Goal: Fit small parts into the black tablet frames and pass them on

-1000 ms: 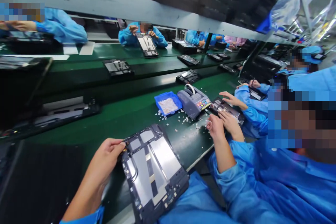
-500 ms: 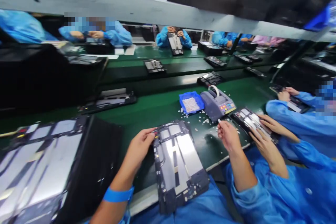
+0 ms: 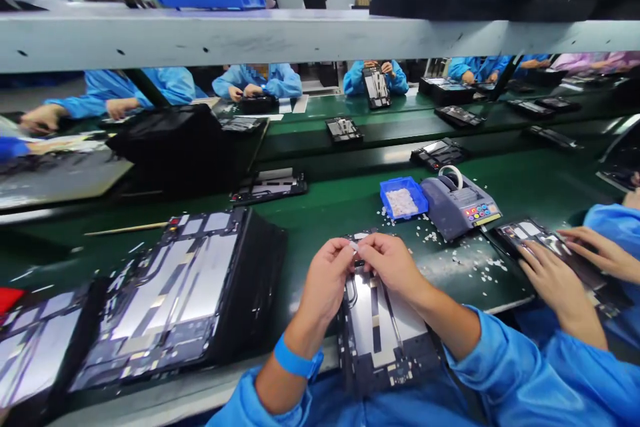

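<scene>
A dark tablet frame (image 3: 380,327) with silvery panels lies in front of me, half over the near edge of the green bench (image 3: 325,213). My left hand (image 3: 327,280) and my right hand (image 3: 393,263) meet at the frame's far end, fingertips pinched together over a small pale piece there. Both thumbs and forefingers touch the frame's top edge. What exactly sits between the fingers is too small to tell.
A stack of similar frames (image 3: 185,287) stands to my left. A blue tray of small white bits (image 3: 403,199) and a grey tape dispenser (image 3: 460,203) sit ahead right, white scraps scattered around. A co-worker's hands (image 3: 565,273) rest on another frame at right. A grey shelf beam (image 3: 300,33) runs overhead.
My view swung left, bringing the frame stack into sight. My right hand came back from the dispenser and joined my left hand at the frame's far end.
</scene>
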`<action>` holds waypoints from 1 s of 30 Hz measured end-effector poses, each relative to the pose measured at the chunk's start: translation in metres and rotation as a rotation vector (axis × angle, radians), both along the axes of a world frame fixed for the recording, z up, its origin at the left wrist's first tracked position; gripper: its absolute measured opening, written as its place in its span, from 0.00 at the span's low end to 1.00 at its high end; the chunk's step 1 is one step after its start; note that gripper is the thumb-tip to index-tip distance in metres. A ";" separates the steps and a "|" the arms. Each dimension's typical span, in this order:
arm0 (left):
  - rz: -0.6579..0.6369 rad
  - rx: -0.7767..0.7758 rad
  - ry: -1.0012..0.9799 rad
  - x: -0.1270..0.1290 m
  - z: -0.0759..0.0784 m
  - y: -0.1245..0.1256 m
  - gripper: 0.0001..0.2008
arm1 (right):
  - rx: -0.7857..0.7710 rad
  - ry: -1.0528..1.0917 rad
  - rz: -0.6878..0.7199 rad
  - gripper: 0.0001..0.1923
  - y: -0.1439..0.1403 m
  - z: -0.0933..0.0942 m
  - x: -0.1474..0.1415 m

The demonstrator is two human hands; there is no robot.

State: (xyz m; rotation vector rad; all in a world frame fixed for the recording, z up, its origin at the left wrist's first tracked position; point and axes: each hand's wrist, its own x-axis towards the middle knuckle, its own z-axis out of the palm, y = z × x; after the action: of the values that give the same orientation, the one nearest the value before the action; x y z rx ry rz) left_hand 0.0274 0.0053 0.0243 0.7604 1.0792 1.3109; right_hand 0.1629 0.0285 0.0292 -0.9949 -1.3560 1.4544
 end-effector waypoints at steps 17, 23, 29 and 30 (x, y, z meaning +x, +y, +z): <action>-0.281 0.409 1.258 -0.056 -0.013 0.001 0.06 | 1.116 -1.192 0.299 0.14 0.049 -0.038 0.027; -0.333 0.413 1.368 -0.058 -0.014 0.007 0.06 | 1.168 -1.212 0.389 0.13 0.056 -0.034 0.030; -0.217 0.195 0.943 -0.055 -0.008 0.024 0.07 | 1.191 -1.210 0.438 0.12 0.061 -0.031 0.031; -0.220 0.169 0.936 -0.054 -0.008 0.028 0.07 | 1.201 -1.204 0.435 0.13 0.061 -0.032 0.031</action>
State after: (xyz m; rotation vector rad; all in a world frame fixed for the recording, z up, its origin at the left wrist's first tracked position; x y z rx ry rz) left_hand -0.0263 0.0333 0.0164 1.6596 1.5498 0.8445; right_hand 0.1942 0.0897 -0.0026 -0.6771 -2.8722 -0.1197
